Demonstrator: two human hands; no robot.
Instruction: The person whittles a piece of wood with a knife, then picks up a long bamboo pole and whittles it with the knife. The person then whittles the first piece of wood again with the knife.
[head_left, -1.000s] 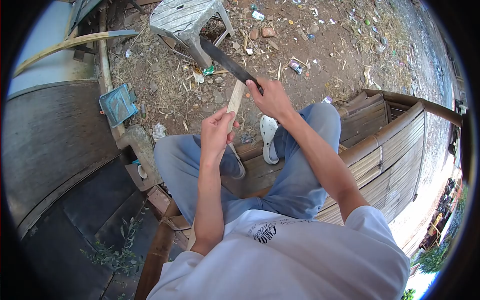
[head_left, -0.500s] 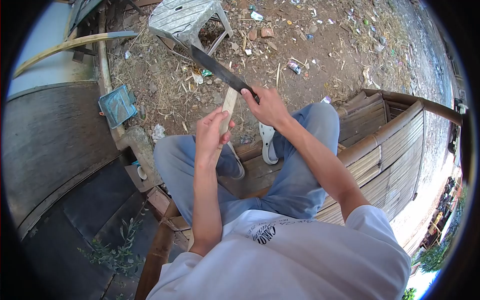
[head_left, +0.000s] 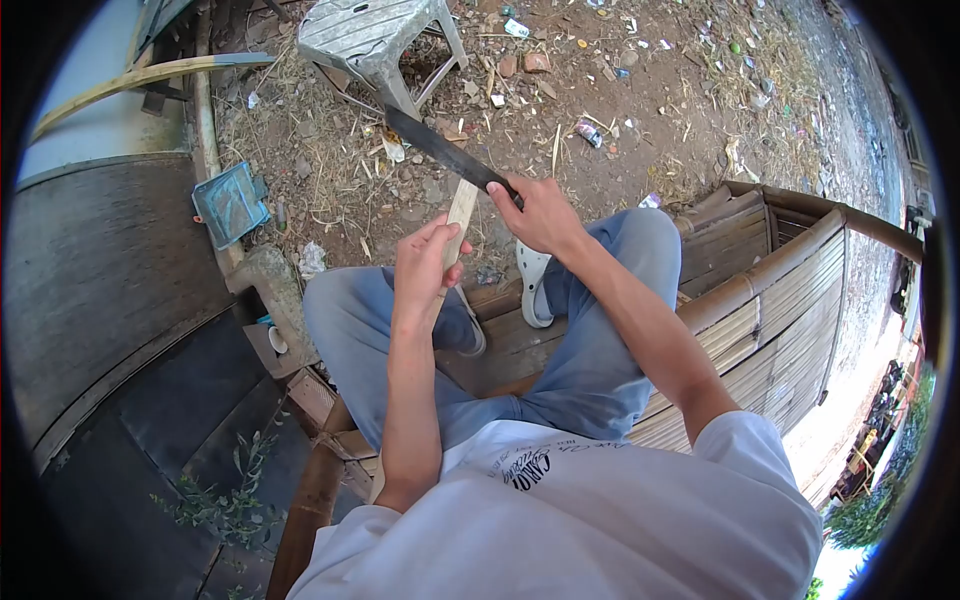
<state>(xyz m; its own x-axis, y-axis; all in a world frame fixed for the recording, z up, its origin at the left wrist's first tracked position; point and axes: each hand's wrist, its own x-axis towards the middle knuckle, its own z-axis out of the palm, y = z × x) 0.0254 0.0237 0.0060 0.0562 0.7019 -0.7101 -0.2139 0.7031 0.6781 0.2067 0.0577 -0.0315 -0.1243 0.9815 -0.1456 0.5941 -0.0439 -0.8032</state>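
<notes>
so, your left hand (head_left: 425,265) is wrapped round a pale strip of wood (head_left: 461,208), thumb pressed along it, with one end sticking out past the thumb and a bit more showing below the fist. your right hand (head_left: 540,215) is clamped on the handle end of a long dark knife (head_left: 440,150), thumb laid up near the start of the blade, and the handle's mostly hidden under your fingers. the blade points up and left, and the far end of the strip meets its lower edge in the view, though i can't tell for sure if they're actually touching. the wood's out in front of you, tilted, and your hands are near each other but apart. the knife's tip overlaps a leg of the grey stool (head_left: 370,45) from up here, can't tell how far off it really is. you've got blue jeans (head_left: 355,320) on, a white clog (head_left: 534,285) on your right foot, and a white shirt (head_left: 570,530) with dark lettering (head_left: 530,468). bamboo slats (head_left: 780,320) run along your right side. out on the dirt ground (head_left: 660,110) there's a brick chunk (head_left: 537,62) and a crumpled wrapper (head_left: 588,132) among other litter. over on the left sits a blue tray (head_left: 230,205), with some crumpled white plastic (head_left: 312,260) near it and a leafy plant (head_left: 225,510) lower down.
</notes>
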